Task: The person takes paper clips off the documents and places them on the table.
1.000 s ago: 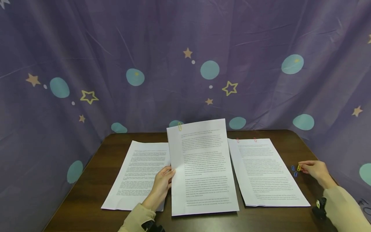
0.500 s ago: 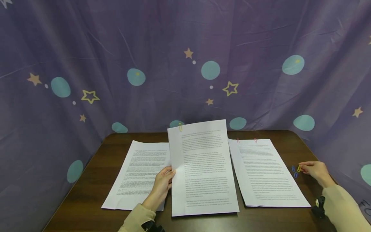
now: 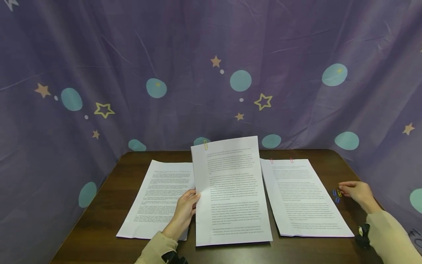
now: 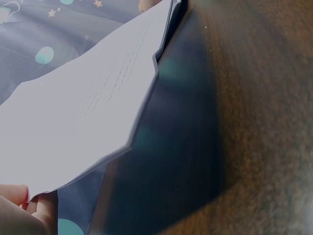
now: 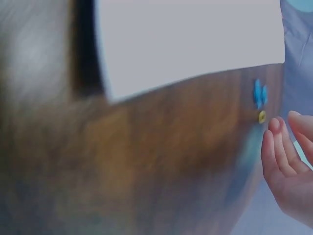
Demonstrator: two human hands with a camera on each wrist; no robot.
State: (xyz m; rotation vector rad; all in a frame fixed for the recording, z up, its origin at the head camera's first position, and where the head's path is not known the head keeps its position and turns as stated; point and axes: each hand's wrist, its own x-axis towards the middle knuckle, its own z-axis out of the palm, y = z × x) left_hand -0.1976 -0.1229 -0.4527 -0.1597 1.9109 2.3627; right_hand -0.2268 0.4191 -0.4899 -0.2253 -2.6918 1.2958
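A middle sheaf of printed pages [image 3: 230, 194] is tilted up at its far end, with a yellow clip [image 3: 205, 145] on its top left corner. My left hand [image 3: 188, 207] grips its left edge, thumb on top; the left wrist view shows the pages [image 4: 98, 98] from below above my fingers [image 4: 19, 198]. My right hand [image 3: 356, 191] rests on the table at the right, fingers loosely straight. Its fingertips [image 5: 274, 142] are right beside a loose yellow paper clip [image 5: 262, 116] and hold nothing. Two blue clips [image 5: 259, 94] lie just past it.
A flat sheaf [image 3: 161, 198] lies left of the held one. On the right lies another sheaf [image 3: 303, 194] with two red clips [image 3: 281, 160] on its top edge. All rest on a dark wooden table [image 3: 108, 242]. A purple star-patterned curtain [image 3: 211, 73] hangs close behind.
Hardly anything has moved. My right hand stays by the loose clips with its fingers a little straighter, and my left hand keeps its hold on the middle sheaf.
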